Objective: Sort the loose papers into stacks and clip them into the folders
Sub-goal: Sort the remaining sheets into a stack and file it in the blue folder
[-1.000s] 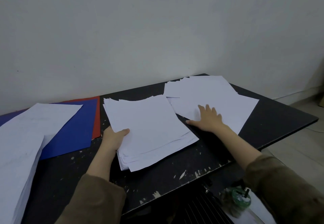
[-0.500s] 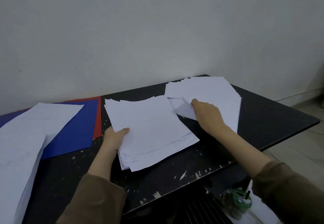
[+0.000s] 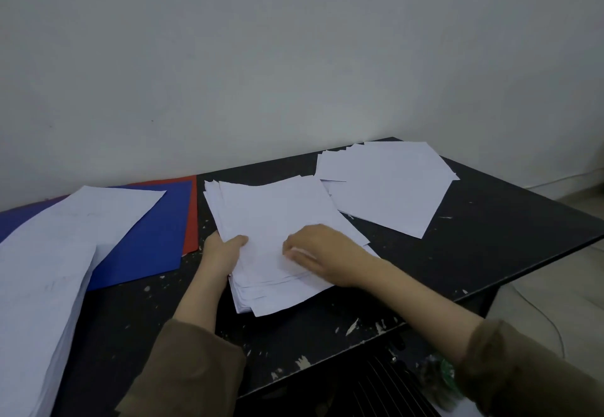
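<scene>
Both my hands on the middle paper stack, black worktop [image 3: 490, 237].

My left hand [image 3: 222, 253] pinches the stack [image 3: 277, 220] at its left edge; my right hand [image 3: 322, 253], fingers curled, picks at its top sheet. Sorted sheets [image 3: 385, 184] lie far right, nearer my right hand; blue folder [image 3: 153, 230] left.

Left grip [image 3: 225, 251] curled, thumb on top; right grip [image 3: 322, 255] fingers bent.

Bare table [image 3: 490, 237] at right edge gives hand room; middle paper stack [image 3: 277, 220], far paper pile [image 3: 385, 188] & blue folder [image 3: 157, 237] block the rest.
</scene>
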